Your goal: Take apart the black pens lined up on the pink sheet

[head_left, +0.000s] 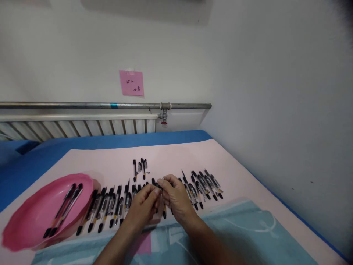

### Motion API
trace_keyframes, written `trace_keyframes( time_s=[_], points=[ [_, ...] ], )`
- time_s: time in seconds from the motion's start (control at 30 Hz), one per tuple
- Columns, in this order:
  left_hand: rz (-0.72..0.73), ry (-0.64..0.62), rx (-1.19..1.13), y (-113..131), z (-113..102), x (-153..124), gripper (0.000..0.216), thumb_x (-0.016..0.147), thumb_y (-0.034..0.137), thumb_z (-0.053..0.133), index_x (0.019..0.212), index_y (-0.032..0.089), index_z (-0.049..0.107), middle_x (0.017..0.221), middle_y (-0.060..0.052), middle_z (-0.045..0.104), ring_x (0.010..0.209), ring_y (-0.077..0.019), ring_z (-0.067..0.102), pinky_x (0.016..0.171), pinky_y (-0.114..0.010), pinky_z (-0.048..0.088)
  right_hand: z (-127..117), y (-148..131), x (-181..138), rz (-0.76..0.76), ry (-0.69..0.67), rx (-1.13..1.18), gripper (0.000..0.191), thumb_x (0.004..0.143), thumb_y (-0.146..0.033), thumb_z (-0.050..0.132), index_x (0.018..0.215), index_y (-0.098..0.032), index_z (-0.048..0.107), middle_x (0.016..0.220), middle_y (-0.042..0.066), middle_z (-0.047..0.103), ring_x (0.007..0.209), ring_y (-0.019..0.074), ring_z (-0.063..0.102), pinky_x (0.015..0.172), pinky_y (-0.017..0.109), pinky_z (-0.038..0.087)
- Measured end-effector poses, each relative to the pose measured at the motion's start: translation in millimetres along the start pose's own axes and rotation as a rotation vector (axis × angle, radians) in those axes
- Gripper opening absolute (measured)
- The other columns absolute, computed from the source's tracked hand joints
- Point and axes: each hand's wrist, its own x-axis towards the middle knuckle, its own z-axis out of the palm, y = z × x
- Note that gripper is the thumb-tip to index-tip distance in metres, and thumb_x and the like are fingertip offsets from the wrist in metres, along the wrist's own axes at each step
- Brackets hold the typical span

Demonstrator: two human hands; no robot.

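Note:
Above the middle of the row of pens, my left hand (145,202) and my right hand (178,200) meet fingertip to fingertip. Both are closed in a pinch around a thin pen piece with a dark part, mostly hidden by the fingers. Black-ended pens (103,211) and clear caps lie in a row left of my hands. A second group of pens (204,184) lies to the right. Farther back is a small cluster of pens (135,170) and loose caps. At the left, a pink scalloped plate (23,224) holds two capped pens (62,209).
Pale pink sheeting (176,154) covers a blue-edged table (165,137). A light blue cloth (237,232) lies along the near side. Behind stand a radiator (82,127) and a metal pipe (138,105) with a valve. A pink note (131,83) is on the wall.

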Motion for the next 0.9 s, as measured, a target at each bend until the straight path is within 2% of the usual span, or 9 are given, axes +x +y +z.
trace_keyframes(
  time_s=[0.07, 0.17, 0.27, 0.37, 0.43, 0.57, 0.63, 0.77, 0.9],
  points=[
    [-0.015, -0.017, -0.017, 0.2, -0.1, 0.2, 0.039, 0.071, 0.054, 0.055, 0.063, 0.018, 0.040, 0.045, 0.010, 0.038, 0.033, -0.0013, 0.025, 0.032, -0.014, 0.016, -0.5, 0.3, 0.5, -0.006, 0.008, 0.003, 0.022, 0.067, -0.034, 0.067, 0.066, -0.017, 0.052, 0.042, -0.010, 0.032, 0.036, 0.0034, 0.025, 0.036, 0.017, 0.020],
    [-0.066, -0.042, -0.069, 0.8, -0.8, 0.0, 0.039, 0.070, 0.056, 0.054, 0.065, 0.019, 0.041, 0.046, 0.010, 0.039, 0.032, -0.0012, 0.022, 0.031, -0.014, 0.014, 0.1, -1.5, -0.2, -0.003, -0.051, 0.035, 0.021, 0.068, -0.035, 0.065, 0.075, -0.016, 0.059, 0.044, -0.009, 0.035, 0.038, 0.0035, 0.027, 0.036, 0.017, 0.021],
    [-0.084, -0.029, -0.082, 1.1, -1.4, -0.5, 0.040, 0.071, 0.056, 0.054, 0.065, 0.019, 0.041, 0.044, 0.011, 0.036, 0.031, -0.0009, 0.021, 0.031, -0.014, 0.013, 1.4, -1.7, -0.9, 0.033, -0.075, 0.026, 0.024, 0.069, -0.038, 0.064, 0.081, -0.017, 0.058, 0.046, -0.009, 0.037, 0.038, 0.0043, 0.029, 0.036, 0.018, 0.021],
    [-0.060, -0.019, -0.061, 1.8, -1.2, -1.2, 0.040, 0.070, 0.056, 0.055, 0.064, 0.019, 0.040, 0.044, 0.010, 0.036, 0.032, -0.0007, 0.022, 0.032, -0.013, 0.014, 0.6, 0.5, 0.0, 0.026, -0.006, -0.016, 0.024, 0.067, -0.036, 0.067, 0.071, -0.018, 0.052, 0.044, -0.010, 0.036, 0.037, 0.0040, 0.029, 0.037, 0.017, 0.021],
    [-0.068, -0.025, -0.060, 2.9, -1.0, -1.7, 0.041, 0.069, 0.056, 0.056, 0.063, 0.019, 0.040, 0.045, 0.010, 0.038, 0.032, -0.0006, 0.022, 0.032, -0.013, 0.014, -0.8, 1.0, 0.7, 0.012, -0.013, -0.027, 0.023, 0.067, -0.035, 0.066, 0.068, -0.017, 0.052, 0.043, -0.010, 0.034, 0.037, 0.0037, 0.028, 0.037, 0.017, 0.021],
    [-0.084, -0.021, -0.068, 5.2, -1.2, -2.0, 0.041, 0.068, 0.057, 0.056, 0.064, 0.019, 0.042, 0.044, 0.010, 0.037, 0.031, -0.0008, 0.021, 0.031, -0.014, 0.014, -0.7, -0.7, 0.0, 0.035, -0.095, -0.003, 0.024, 0.071, -0.036, 0.061, 0.084, -0.016, 0.059, 0.045, -0.008, 0.040, 0.039, 0.0048, 0.030, 0.037, 0.017, 0.022],
    [-0.072, -0.013, -0.055, 5.0, -1.4, -1.7, 0.040, 0.070, 0.056, 0.055, 0.064, 0.019, 0.042, 0.044, 0.010, 0.036, 0.031, -0.0008, 0.022, 0.031, -0.014, 0.014, 1.1, -1.1, -1.0, 0.044, -0.058, 0.004, 0.025, 0.069, -0.036, 0.063, 0.083, -0.017, 0.057, 0.047, -0.008, 0.041, 0.038, 0.0046, 0.031, 0.036, 0.017, 0.021],
    [-0.066, -0.044, -0.028, 4.6, -1.4, -2.0, 0.040, 0.071, 0.054, 0.055, 0.063, 0.018, 0.040, 0.044, 0.010, 0.037, 0.032, -0.0007, 0.023, 0.032, -0.014, 0.014, 1.3, -3.2, 0.3, 0.017, 0.014, 0.041, 0.023, 0.066, -0.035, 0.067, 0.070, -0.018, 0.052, 0.043, -0.011, 0.034, 0.035, 0.0027, 0.024, 0.034, 0.016, 0.016],
    [-0.129, -0.066, -0.082, 8.4, -1.7, -3.6, 0.038, 0.069, 0.053, 0.057, 0.066, 0.019, 0.041, 0.048, 0.010, 0.040, 0.031, -0.0001, 0.021, 0.031, -0.014, 0.012, -6.2, -9.7, 7.1, -0.071, 0.106, 0.181, 0.020, 0.066, -0.032, 0.066, 0.074, -0.017, 0.054, 0.065, -0.004, 0.054, 0.037, 0.0011, 0.029, 0.033, 0.016, 0.018]
  ],
)
